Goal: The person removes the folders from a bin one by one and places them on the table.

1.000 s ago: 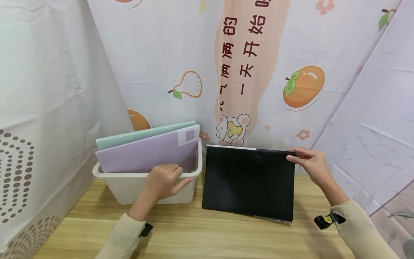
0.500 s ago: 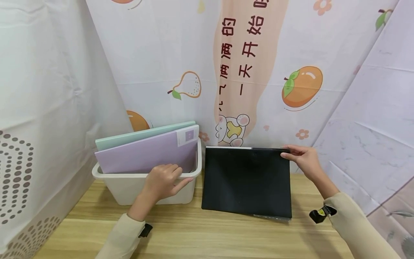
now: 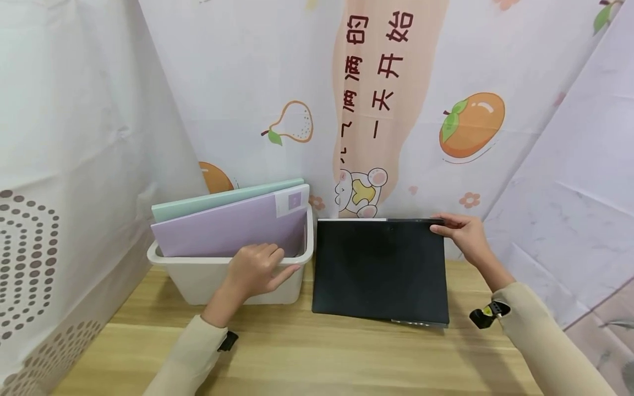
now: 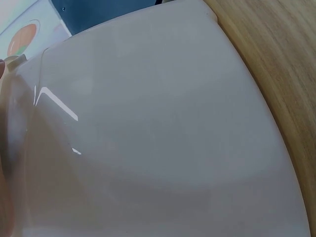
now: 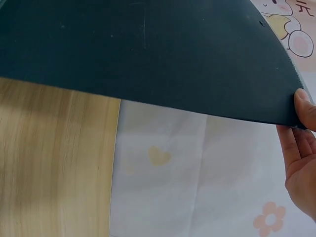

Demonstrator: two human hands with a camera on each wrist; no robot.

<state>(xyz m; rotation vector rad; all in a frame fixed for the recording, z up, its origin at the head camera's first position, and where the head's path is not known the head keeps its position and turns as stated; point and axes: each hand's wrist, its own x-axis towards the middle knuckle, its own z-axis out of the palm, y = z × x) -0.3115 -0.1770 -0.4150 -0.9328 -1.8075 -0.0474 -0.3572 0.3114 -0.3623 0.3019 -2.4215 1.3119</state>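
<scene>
My left hand (image 3: pixel 255 270) grips the front rim of a white plastic bin (image 3: pixel 198 281), fingers over the edge and thumb along the outside. The bin's glossy wall (image 4: pixel 158 128) fills most of the left wrist view. Inside it lean a lilac file box (image 3: pixel 228 228) and, behind that, a mint-green one (image 3: pixel 218 199). Right of the bin, a flat black folder (image 3: pixel 381 269) is held up on its long side, a white strip along part of its top. My right hand (image 3: pixel 465 237) pinches its upper right corner between thumb and fingers, as the right wrist view also shows.
Wood-grain tabletop (image 3: pixel 317 357) lies under everything. A printed fabric backdrop (image 3: pixel 238 82) hangs right behind the bin and folder, with more cloth (image 3: pixel 84 137) at the left side and on the right.
My right hand has shifted a little left with the black folder's corner, towards the bin. My left hand keeps its place on the rim. The head view has tilted slightly.
</scene>
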